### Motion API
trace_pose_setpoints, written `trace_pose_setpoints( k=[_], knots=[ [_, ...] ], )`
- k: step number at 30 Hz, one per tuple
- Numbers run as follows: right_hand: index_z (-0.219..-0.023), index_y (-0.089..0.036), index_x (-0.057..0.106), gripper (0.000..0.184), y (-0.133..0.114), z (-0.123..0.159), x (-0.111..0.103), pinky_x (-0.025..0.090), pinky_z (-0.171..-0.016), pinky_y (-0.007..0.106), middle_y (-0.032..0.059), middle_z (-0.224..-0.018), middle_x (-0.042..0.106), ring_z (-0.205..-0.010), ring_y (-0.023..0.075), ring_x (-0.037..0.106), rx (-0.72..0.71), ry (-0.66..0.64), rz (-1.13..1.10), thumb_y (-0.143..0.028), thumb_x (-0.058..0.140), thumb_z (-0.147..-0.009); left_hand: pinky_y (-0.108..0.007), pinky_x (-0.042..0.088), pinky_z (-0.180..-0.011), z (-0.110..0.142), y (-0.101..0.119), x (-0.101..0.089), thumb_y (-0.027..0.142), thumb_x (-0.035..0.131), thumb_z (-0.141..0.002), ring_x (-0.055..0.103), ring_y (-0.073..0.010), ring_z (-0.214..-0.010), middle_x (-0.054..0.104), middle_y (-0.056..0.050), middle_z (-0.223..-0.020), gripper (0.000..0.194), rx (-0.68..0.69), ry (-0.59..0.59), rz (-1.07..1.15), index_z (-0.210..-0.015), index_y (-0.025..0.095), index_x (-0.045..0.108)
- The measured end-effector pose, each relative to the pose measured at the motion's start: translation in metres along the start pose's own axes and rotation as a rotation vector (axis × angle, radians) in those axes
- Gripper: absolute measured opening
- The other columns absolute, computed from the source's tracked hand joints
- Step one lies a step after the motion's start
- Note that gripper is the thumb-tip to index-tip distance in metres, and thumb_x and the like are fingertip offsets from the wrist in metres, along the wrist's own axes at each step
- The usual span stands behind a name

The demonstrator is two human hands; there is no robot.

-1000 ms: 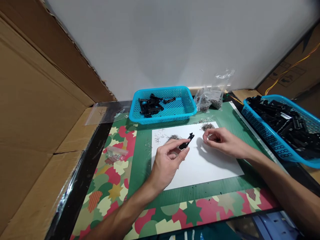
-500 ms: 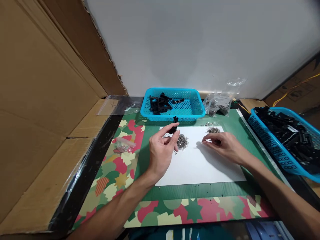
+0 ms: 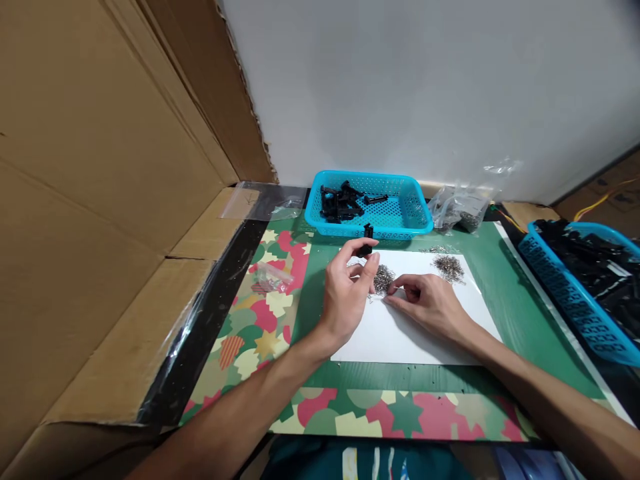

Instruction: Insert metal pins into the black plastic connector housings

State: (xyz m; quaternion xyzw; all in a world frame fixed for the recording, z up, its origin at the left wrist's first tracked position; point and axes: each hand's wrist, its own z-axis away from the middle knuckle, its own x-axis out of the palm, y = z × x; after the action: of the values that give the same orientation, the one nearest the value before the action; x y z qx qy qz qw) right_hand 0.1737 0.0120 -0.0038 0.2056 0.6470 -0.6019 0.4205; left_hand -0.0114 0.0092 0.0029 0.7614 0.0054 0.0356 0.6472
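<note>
Black part (image 3: 365, 251) pinched upright in left hand (image 3: 346, 293), toward white sheet's (image 3: 373, 341) far-left corner; right hand (image 3: 431, 303), rightward of it, curled at metal pieces (image 3: 383, 279), grip unclear.

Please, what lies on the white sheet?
On the white sheet lie a left pile and a right pile of small metal pieces. The left hand and right hand hide parts; what lies there cannot be seen.
</note>
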Motion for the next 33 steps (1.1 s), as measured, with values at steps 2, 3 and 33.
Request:
trace_pose_setpoints(
  k=[2, 3, 33],
  knots=[
    [-0.093, -0.024, 0.081, 0.021, 0.002, 0.000, 0.001, 0.029, -0.058, 0.027, -0.0031, -0.060, 0.058, -0.055, 0.0128, 0.047, 0.000, 0.010, 0.006, -0.042, 0.070, -0.088, -0.018, 0.039, -0.044, 0.001, 0.001, 0.000, 0.040, 0.067, -0.097, 0.054, -0.0055, -0.052, 0.066, 0.000, -0.088, 0.028, -0.004, -0.008, -0.008, -0.118, 0.022, 0.067],
    [-0.093, -0.024, 0.081, 0.021, 0.002, 0.000, 0.001, 0.029, -0.058, 0.027, -0.0031, -0.060, 0.058, -0.055, 0.0128, 0.046, -0.006, 0.005, 0.006, -0.041, 0.069, -0.089, -0.018, 0.038, -0.044, 0.001, 0.001, 0.000, 0.040, 0.067, -0.097, 0.054, -0.0061, -0.052, 0.064, 0.001, -0.083, 0.028, -0.010, -0.012, -0.012, -0.118, 0.022, 0.067],
    [-0.101, -0.020, 0.078, 0.015, 0.011, 0.018, -0.030, 0.039, -0.047, 0.022, -0.0014, -0.063, 0.069, -0.043, 0.0075, 0.045, -0.614, 0.458, -0.137, -0.025, 0.063, -0.100, -0.019, 0.026, -0.043, 0.014, 0.016, 0.006, 0.052, 0.064, -0.099, 0.035, -0.0047, -0.044, 0.050, 0.006, -0.062, 0.034, -0.318, -0.520, 0.024, -0.111, 0.020, 0.063]
  ],
)
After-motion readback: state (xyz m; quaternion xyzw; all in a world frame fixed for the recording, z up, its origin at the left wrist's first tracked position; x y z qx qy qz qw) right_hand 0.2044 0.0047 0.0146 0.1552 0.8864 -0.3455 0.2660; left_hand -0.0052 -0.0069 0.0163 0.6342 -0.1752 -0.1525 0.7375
